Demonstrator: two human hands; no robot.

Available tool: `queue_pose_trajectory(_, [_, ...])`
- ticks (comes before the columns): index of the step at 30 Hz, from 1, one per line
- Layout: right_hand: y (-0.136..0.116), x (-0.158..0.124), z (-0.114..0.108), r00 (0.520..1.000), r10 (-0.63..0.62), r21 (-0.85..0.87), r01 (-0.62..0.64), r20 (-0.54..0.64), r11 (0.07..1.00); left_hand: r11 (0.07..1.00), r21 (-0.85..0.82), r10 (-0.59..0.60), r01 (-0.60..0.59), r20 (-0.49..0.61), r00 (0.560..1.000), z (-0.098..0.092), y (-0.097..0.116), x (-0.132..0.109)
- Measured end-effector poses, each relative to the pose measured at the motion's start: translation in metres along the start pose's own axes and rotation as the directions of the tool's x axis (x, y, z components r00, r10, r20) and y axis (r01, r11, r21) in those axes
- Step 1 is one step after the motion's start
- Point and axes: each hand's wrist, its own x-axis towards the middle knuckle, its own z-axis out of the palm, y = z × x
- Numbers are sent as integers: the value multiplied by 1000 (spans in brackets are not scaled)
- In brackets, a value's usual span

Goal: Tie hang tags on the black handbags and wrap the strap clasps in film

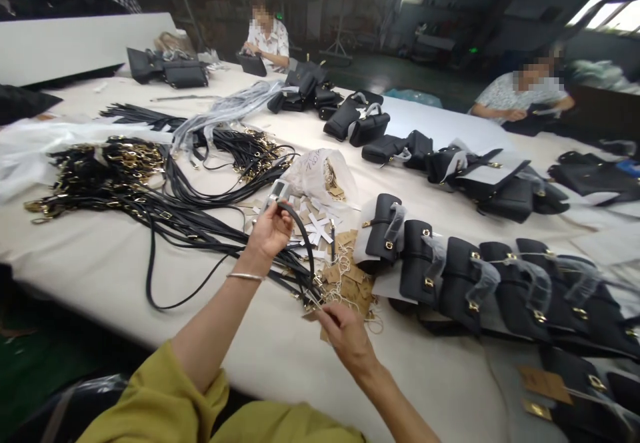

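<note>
Beside the brown tags [351,287], the left hand [271,231] held a black strap [305,236]. The right hand [347,337] pinched something small, but I couldn't tell what.

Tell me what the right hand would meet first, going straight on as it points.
The right hand would probably meet the black straps first, though depth is unclear here.

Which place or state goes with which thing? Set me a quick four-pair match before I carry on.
1. Left hand
2. Bracelet
3. Brown tags
4. Near row of black handbags

A. Right of the tags
B. Holding a curved black strap
C. Just beyond the right hand
D. Thin and silver-coloured

Pairs: 1-B, 2-D, 3-C, 4-A
</note>
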Motion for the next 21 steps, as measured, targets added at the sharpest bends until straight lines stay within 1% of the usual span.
queue_pose_trajectory(2, [4,12,-3,999,3,-9,-4,-51,1000,988,23,-153,153,-2,988,-5,-22,-11])
queue_pose_trajectory(4, [5,20,1,998,-31,-43,29,-48,999,966,10,-257,257,1,966,-7,-36,-20])
queue_pose_trajectory(5, [5,23,5,998,-59,-64,57,-29,996,959,-8,-282,282,4,959,-6,-39,-23])
queue_pose_trajectory(7, [4,28,17,993,-117,-101,120,33,988,960,-58,-274,274,19,962,-1,-39,-28])
queue_pose_trajectory(9, [3,32,30,984,-155,-118,165,89,979,967,-110,-223,228,55,973,6,-31,-32])
queue_pose_trajectory(12, [6,37,43,979,-163,-130,178,120,975,974,-163,-141,159,116,983,20,-14,-38])
queue_pose_trajectory(14, [8,40,45,978,-162,-145,181,133,973,975,-190,-89,115,137,987,29,-2,-40])
queue_pose_trajectory(16, [9,43,42,974,-167,-159,191,154,969,977,-208,-20,50,146,989,33,9,-36])
queue_pose_trajectory(18, [9,46,38,973,-166,-176,193,160,965,979,-198,79,-52,134,988,28,18,-23])
queue_pose_trajectory(19, [9,48,35,975,-160,-187,188,156,964,975,-173,157,-138,101,982,21,22,-12])
queue_pose_trajectory(20, [9,50,33,977,-152,-199,180,150,963,966,-103,242,-236,43,969,10,25,0])
queue_pose_trajectory(21, [9,52,32,980,-141,-214,170,144,962,948,7,320,-320,-24,947,-4,27,14])
